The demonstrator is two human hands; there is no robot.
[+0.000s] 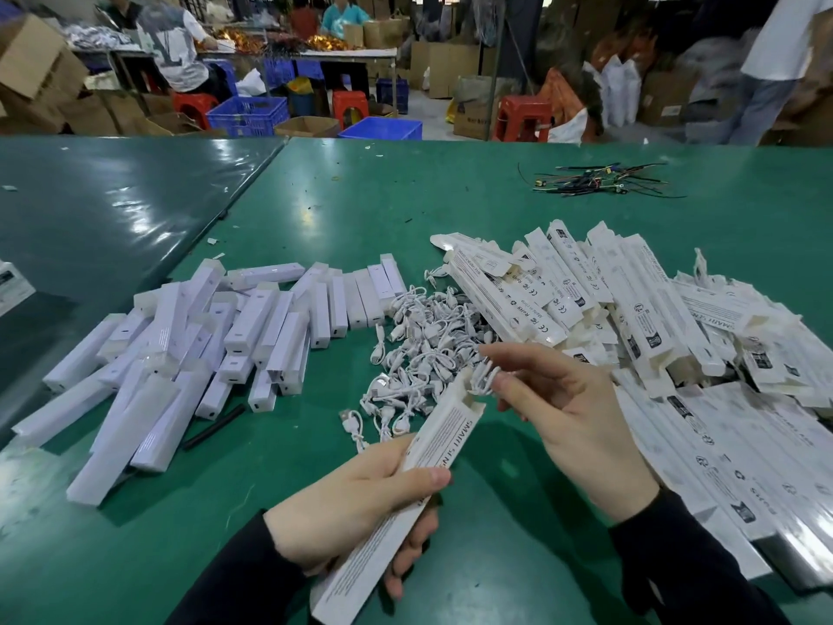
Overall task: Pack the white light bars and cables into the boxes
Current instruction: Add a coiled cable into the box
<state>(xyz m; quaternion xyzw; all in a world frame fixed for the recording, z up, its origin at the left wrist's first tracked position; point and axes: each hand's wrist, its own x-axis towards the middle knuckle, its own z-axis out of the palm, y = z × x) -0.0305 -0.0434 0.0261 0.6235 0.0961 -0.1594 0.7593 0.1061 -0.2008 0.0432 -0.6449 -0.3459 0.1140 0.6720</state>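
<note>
- Nearest the camera, the left hand [360,493] grips a long white box [396,498] printed "SMART SEN…", its open end tilted up and away.
- Right hand [568,426] pinches a coiled white cable [484,381] at that open mouth.
- Loose cables [419,354] are heaped on the green bench [360,196] just beyond the hands.
- White light bars [189,354] lie piled to the left.
- Flat boxes [631,318] are stacked on the right, cut off by the frame edge.
- Box's lower end is out of frame.

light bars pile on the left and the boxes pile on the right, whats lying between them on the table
In the head view, a heap of coiled white cables lies on the green table between the light bars and the boxes.
</note>
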